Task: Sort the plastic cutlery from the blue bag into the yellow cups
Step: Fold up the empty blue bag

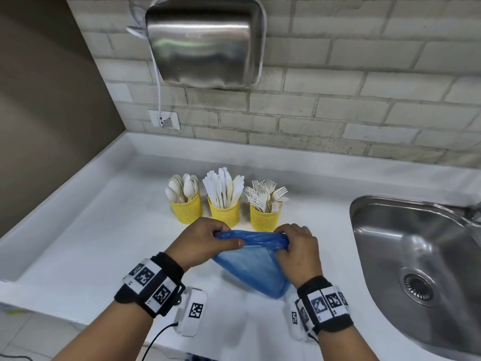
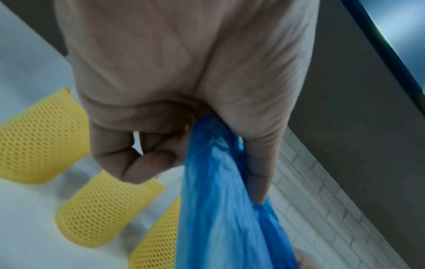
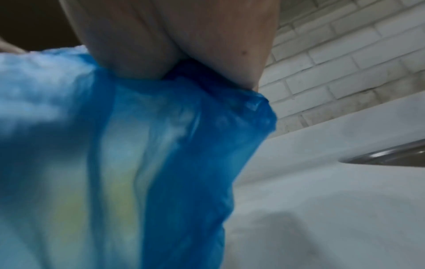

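A thin blue plastic bag (image 1: 253,268) hangs flat and limp between both hands just above the white counter (image 1: 91,243). My left hand (image 1: 210,239) grips its gathered top edge on the left; the bag (image 2: 220,209) runs out of my curled fingers (image 2: 147,162). My right hand (image 1: 296,246) grips the top edge on the right, the bag (image 3: 179,145) bunched in the fist. Behind the hands stand three yellow mesh cups: spoons (image 1: 187,208), knives (image 1: 224,212), forks (image 1: 265,217). No cutlery shows in the bag.
A steel sink (image 1: 421,261) is set into the counter at the right. A metal hand dryer (image 1: 205,43) hangs on the brick wall, its cord running to a socket (image 1: 164,119). A raised counter lip (image 1: 65,194) runs along the left.
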Available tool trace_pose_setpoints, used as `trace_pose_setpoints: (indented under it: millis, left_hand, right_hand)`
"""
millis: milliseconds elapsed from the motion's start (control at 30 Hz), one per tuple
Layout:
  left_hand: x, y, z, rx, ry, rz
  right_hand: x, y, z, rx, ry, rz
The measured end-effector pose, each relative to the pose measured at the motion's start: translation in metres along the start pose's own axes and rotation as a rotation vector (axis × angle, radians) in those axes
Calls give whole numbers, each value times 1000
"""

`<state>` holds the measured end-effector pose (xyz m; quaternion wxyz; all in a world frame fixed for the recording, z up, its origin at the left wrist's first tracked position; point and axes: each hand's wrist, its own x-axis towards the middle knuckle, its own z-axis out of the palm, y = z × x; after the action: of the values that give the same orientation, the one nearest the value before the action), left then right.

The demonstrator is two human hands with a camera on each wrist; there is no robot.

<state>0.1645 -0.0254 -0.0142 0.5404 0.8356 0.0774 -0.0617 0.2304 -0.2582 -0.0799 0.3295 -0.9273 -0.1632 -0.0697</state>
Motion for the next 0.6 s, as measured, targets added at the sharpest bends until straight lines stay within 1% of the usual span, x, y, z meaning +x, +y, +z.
trace_pose_setpoints:
  millis: [67, 100, 167, 200, 233, 267, 333, 400, 433, 467, 500, 533, 567, 600]
  left_hand:
    - [1, 0, -1, 77, 41, -9]
    - [1, 0, -1, 89, 74, -7]
    - [-3, 1, 3, 57, 114, -2]
    - [-5, 2, 5, 17, 90, 1]
    - [-9, 4, 9, -49, 38, 10]
    - [-11, 7, 13, -133, -24, 20]
    - [-18, 13, 21, -295, -91, 23]
    - [-23, 13, 23, -383, -78, 18]
    - [-25, 12, 21, -405, -63, 27]
    - [-27, 10, 17, -418, -46, 41]
    - [-30, 8, 12, -422, -33, 56]
    - [-32, 6, 7, -426, -26, 63]
    - [-35, 4, 4, -432, -25, 65]
    - [-38, 1, 2, -441, -32, 64]
  right_hand:
    - [-2, -5, -6, -92, -33, -36]
    - [-4, -10, -9, -94, -59, -77]
    - [-12, -24, -14, -7, -85, -205]
    - [-15, -34, -15, 50, -92, -274]
    - [-18, -44, -14, 95, -108, -331]
    - [-21, -52, -10, 117, -136, -359]
    - [-25, -69, -3, 123, -185, -339]
    - [-27, -75, 3, 230, -188, -259]
    - [-25, -73, 4, 287, -172, -243]
    - [-23, -70, 5, 290, -136, -261]
    - [-21, -66, 6, 221, -97, -300]
    - [-19, -64, 5, 118, -93, -318]
    - [-19, -64, 6, 51, -125, -329]
    - [-20, -65, 8, 46, -191, -330]
